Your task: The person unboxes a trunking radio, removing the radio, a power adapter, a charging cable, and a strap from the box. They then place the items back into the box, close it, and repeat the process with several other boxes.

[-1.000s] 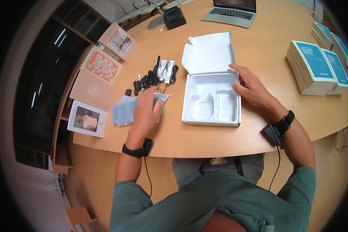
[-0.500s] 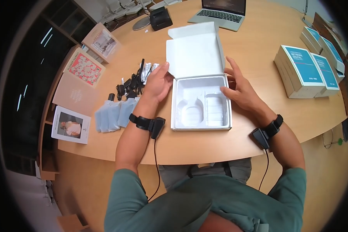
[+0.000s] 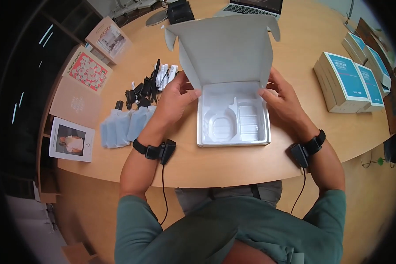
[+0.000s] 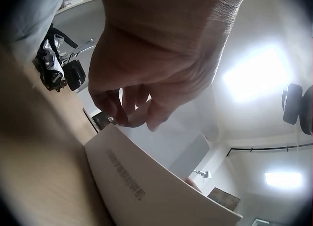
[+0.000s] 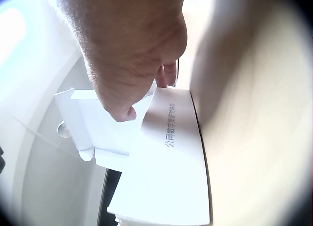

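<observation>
A white cardboard box (image 3: 234, 144) stands on the table in front of me, its lid (image 3: 226, 53) raised at the back with side flaps sticking out. Inside lies a white moulded tray (image 3: 222, 99) with hollow compartments. At the back left corner my left hand (image 3: 174, 101) holds the box, thumb at the rim by the lid's base and the other fingers bent behind. My right hand (image 3: 285, 97) grips the opposite back corner, its thumb over the rim and its fingers partly hidden behind the lid. Printed characters mark the box's side wall (image 5: 168, 162) in the right wrist view.
Left of the box lie pale blue wrapped packets (image 3: 116, 127) and a bunch of black cables (image 3: 152, 88) with white pieces. Books (image 3: 72, 138) line the left edge. Teal-topped boxes (image 3: 345, 81) stand at the right, and a laptop (image 3: 251, 8) sits behind the lid.
My left hand has come from the blue packets to the box's back left corner. The lid, earlier leaning back, now stands more upright. My right hand has stayed by the right side.
</observation>
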The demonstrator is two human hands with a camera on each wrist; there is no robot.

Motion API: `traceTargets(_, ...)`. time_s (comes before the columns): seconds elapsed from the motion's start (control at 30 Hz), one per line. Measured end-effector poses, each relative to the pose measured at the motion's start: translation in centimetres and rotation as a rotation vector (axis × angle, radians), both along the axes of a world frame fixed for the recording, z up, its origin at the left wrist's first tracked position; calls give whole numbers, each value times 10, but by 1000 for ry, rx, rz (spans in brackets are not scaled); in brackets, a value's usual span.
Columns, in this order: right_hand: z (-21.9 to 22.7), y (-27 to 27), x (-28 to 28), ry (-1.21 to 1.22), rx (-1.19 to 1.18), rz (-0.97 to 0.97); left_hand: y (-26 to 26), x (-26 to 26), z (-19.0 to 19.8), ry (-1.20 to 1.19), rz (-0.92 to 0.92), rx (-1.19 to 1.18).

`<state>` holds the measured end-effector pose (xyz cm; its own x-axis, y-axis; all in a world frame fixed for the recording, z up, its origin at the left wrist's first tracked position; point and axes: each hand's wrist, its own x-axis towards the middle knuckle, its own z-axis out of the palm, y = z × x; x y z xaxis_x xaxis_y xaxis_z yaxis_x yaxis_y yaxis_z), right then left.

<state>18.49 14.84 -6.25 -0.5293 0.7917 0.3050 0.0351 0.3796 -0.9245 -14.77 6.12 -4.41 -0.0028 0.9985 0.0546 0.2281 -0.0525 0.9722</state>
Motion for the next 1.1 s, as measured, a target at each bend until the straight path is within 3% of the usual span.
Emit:
traceTargets(0.1, 4, 1, 3, -11, -87, 8, -6, 5, 2, 77, 22, 101)
traceTargets(0.17, 8, 3, 8, -66, -82, 76, -11, 6, 9, 325, 75, 63)
traceTargets(0.27, 12, 4, 14, -156, -91, 78, -15, 10, 18, 506, 95, 69)
traceTargets(0.7, 20, -2, 21, -169, -173, 131, -25, 3, 18, 645, 1, 178)
traceTargets(0.77, 27, -9, 21, -113, -282, 133, -31, 4, 23, 661, -16, 186)
traceTargets(0.83, 28, -11, 17, 1, -370, 124, -22, -5, 30, 568, -251, 324)
traceTargets(0.87, 17, -2, 23, 5, -268, 194, -26, -5, 30, 651, -241, 256)
traceTargets(0.9, 14, 11, 24, -126, -80, 194, -24, -8, 30, 742, -257, 262)
traceTargets(0.97, 2, 16, 25, -204, 55, 134, -26, -13, 31, 808, -301, 182)
traceTargets(1.0, 3, 14, 23, -203, 56, 136, -26, -12, 33, 809, -299, 182)
traceTargets(1.07, 5, 9, 18, -317, -103, 34, -26, -9, 35, 588, -145, -185)
traceTargets(1.1, 7, 9, 19, -316, -103, 32, -22, -10, 36, 589, -146, -184)
